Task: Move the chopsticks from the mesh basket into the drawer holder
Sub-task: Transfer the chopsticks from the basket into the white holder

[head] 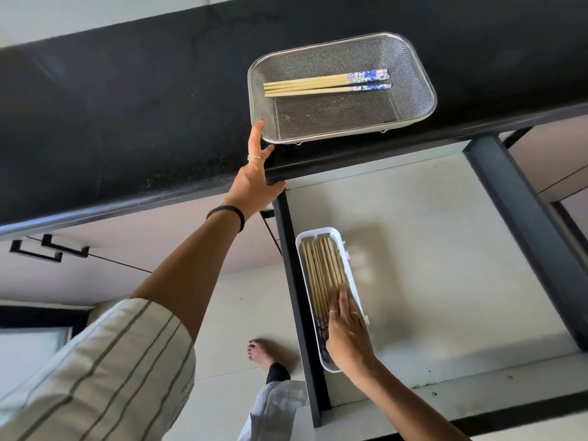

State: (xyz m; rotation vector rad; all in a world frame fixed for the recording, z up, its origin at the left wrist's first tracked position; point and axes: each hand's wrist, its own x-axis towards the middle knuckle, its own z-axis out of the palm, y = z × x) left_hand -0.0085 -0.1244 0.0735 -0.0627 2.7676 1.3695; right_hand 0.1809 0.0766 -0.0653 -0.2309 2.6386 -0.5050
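A steel mesh basket point(410, 103) sits on the black countertop and holds several bamboo chopsticks point(315, 85) with blue-and-white ends pointing right. My left hand point(256, 183) rests on the counter edge, fingers spread, one fingertip touching the basket's near left corner. Below, in the open drawer, a long white holder point(339, 237) is filled with several bamboo chopsticks point(319, 272). My right hand point(346, 332) lies flat with its fingers on the near part of those chopsticks, covering their ends. It grips nothing.
The drawer point(429, 249) has a pale floor and dark side rails point(521, 211). Black countertop point(127, 122) stretches left of the basket. Cabinet fronts with black handles point(47, 249) lie lower left. My bare foot point(261, 353) stands on the floor beside the drawer.
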